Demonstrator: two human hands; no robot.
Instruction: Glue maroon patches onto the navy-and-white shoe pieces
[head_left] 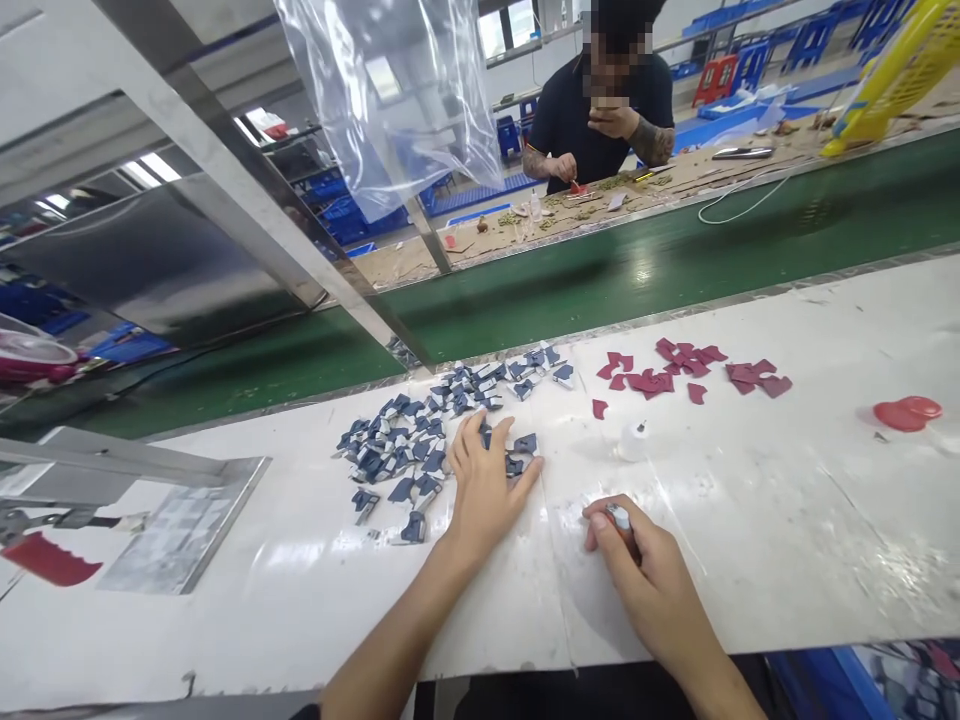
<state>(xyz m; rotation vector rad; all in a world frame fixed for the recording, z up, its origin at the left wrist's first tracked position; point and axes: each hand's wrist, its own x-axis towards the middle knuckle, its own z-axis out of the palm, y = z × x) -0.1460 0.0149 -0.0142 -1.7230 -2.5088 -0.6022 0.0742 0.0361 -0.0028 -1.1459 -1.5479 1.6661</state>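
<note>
White worktable, green conveyor belt, factory benches beyond, blue stools.

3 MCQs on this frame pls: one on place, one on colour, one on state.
1. Where does the left hand rest?
A. on the blue-grey pieces
B. on the red cap
C. on the green belt

2. What colour are the flat pieces right of the blue-grey ones?
A. yellow
B. dark red
C. white

3. How is the right hand?
A. open, flat
B. closed on a small tube
C. lifted off the table

Answers: 1 A, fingers lie on the pile's near edge. 2 B, they are maroon on the white table. 3 B, fingers curl round the tube, its tip poking out.
</note>
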